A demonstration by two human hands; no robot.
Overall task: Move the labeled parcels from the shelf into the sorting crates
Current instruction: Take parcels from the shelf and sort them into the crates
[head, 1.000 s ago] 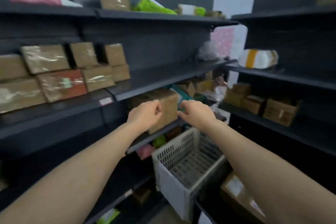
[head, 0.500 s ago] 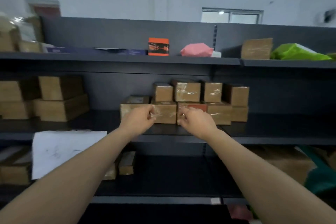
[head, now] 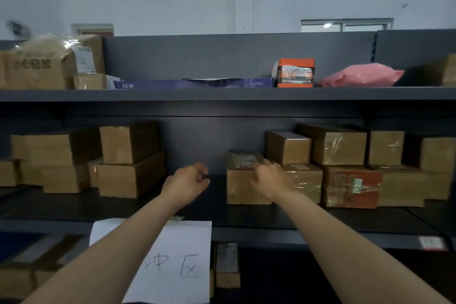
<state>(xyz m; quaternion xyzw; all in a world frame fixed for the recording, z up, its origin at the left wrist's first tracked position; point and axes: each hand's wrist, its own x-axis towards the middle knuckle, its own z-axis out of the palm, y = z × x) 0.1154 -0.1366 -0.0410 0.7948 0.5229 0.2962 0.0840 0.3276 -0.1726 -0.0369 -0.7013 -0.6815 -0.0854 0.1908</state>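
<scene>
I face a dark metal shelf [head: 246,216]. On its middle level lies a brown taped parcel [head: 240,185] with a white label on top. My right hand [head: 270,180] is stretched out at this parcel's upper right corner, fingers against it, without a clear grip. To the left of the parcel my left hand [head: 187,184] hovers over the bare gap of the shelf, its fingers loosely curled around nothing. More brown parcels [head: 338,145] and a red-taped parcel [head: 350,187] are stacked to the right. No sorting crate is in view.
Another stack of brown boxes [head: 128,175] fills the shelf's left side. A white paper sign [head: 182,266] with handwriting hangs from the shelf edge under my left arm. The top level holds an orange box [head: 293,73], a pink bag [head: 360,75] and a large carton [head: 37,66].
My view has swung left, away from the white crate and along the shelf. Both hands have moved with it; the left hand has shifted off the parcels into the gap.
</scene>
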